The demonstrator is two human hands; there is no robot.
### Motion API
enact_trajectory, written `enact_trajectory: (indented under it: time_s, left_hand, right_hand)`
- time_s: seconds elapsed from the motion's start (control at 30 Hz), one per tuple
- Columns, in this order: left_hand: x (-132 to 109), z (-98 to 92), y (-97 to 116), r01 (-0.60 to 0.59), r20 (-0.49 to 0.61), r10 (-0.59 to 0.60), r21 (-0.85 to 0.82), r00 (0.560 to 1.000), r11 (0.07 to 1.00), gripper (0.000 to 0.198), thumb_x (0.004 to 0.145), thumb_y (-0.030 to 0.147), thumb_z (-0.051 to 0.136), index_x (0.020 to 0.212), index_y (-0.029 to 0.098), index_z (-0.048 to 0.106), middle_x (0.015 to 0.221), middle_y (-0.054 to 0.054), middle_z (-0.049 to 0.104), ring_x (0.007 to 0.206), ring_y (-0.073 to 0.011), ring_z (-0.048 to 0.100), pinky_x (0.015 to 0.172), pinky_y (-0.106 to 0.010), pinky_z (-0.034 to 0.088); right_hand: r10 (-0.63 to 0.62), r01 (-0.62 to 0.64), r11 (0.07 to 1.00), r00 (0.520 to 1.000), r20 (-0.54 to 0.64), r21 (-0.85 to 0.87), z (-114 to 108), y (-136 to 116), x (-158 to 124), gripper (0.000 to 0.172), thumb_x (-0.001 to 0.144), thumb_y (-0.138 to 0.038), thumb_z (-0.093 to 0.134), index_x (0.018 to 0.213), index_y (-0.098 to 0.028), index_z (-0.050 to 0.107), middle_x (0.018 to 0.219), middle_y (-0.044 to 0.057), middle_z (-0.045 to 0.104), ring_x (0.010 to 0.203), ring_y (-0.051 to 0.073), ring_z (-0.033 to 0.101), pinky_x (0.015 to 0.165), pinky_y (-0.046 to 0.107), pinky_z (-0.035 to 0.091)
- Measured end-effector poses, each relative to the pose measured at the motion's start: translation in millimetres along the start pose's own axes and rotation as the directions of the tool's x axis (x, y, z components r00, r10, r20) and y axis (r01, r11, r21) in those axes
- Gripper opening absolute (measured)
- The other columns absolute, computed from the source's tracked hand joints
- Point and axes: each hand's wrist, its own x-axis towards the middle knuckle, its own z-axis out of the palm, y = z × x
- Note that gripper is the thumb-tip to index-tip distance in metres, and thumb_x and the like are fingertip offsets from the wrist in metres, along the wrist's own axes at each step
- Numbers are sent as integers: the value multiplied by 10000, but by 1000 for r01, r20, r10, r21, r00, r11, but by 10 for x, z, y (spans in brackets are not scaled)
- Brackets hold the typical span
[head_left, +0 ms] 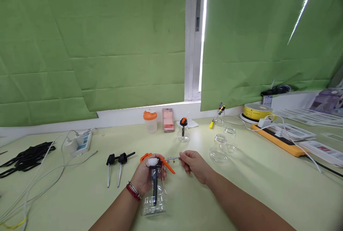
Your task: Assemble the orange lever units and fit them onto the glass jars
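Note:
My left hand (144, 177) is wrapped round the neck of a clear plastic bottle (155, 198) that lies tilted on the table, with a black pump tube inside it and an orange trigger lever (167, 166) at its top. My right hand (194, 165) pinches the end of a thin metal nozzle rod (173, 158) that sticks out from the pump head. Both hands are closed. A red and silver bracelet sits on my left wrist.
Two black pump heads with metal tubes (118, 165) lie left of my hands. Clear empty jars (219, 147) stand to the right, another bottle with a pump (183, 131) behind. A power strip (80, 141) with cables, black parts (24, 157), an orange-lidded cup (150, 121) and an orange-edged tray (281, 138) are farther off.

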Motion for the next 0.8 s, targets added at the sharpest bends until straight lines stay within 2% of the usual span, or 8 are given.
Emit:
enact_trajectory:
  time_s: [0.07,0.17,0.3,0.4,0.47,0.57,0.7,0.8]
  left_hand:
    - [6,-14,-1,8,-4,-8,2,1000,1000,145,702,238,586,809,145,611,597,-42,611,503,-169,585,522,-282,433]
    - [17,-44,-8,3,-9,-3,20,1000,1000,152,714,250,576,825,151,605,612,-45,620,508,-185,598,511,-288,432]
    - [31,-67,-23,13,-17,-13,25,1000,1000,161,733,273,565,828,148,603,614,-50,624,504,-195,605,506,-296,435]
    - [34,-67,-23,9,-10,-8,23,1000,1000,161,727,265,572,828,145,607,612,-52,628,503,-193,606,510,-293,435]
    - [34,-65,-20,-3,-9,4,18,1000,1000,167,719,263,578,830,142,610,615,-56,634,500,-192,605,505,-291,432]
    - [33,-65,-18,-2,-10,2,17,1000,1000,187,711,272,582,835,137,615,616,-61,636,496,-196,605,494,-292,428]
    - [32,-68,-9,8,-35,-8,12,999,1000,182,695,261,590,830,141,610,601,-50,627,491,-200,605,492,-296,432]
    - [35,-85,14,-3,-53,2,-9,999,1000,154,694,247,585,805,143,607,597,-44,622,492,-200,604,498,-302,442]
  right_hand:
    - [-11,11,1000,1000,0,-1,1,3,1,309,700,-445,657,720,-155,551,558,-51,501,425,54,382,445,222,323]
    - [-61,60,997,998,11,48,5,16,14,336,661,-410,707,848,-162,581,634,-45,537,470,57,416,481,221,349]
    - [-15,15,1000,1000,22,3,9,41,39,343,708,-483,640,758,-147,591,557,-48,504,410,47,353,429,215,289]
    - [-58,57,997,998,26,47,2,56,46,369,652,-426,711,876,-152,606,668,-23,565,489,58,430,485,214,353]
    - [-11,9,999,999,32,51,-5,67,46,371,701,-490,650,842,-151,595,659,-16,567,458,56,415,442,209,321]
    - [44,-44,999,999,14,-5,-11,76,51,376,733,-530,588,725,-154,567,542,-43,510,380,41,331,390,202,235]
    - [-72,71,997,995,-64,-20,-11,63,71,286,644,-400,692,768,-155,613,610,-24,561,477,68,421,483,227,349]
    - [-98,86,990,988,-118,-109,-23,62,77,228,662,-339,667,796,-158,632,617,-18,558,528,95,461,540,252,387]
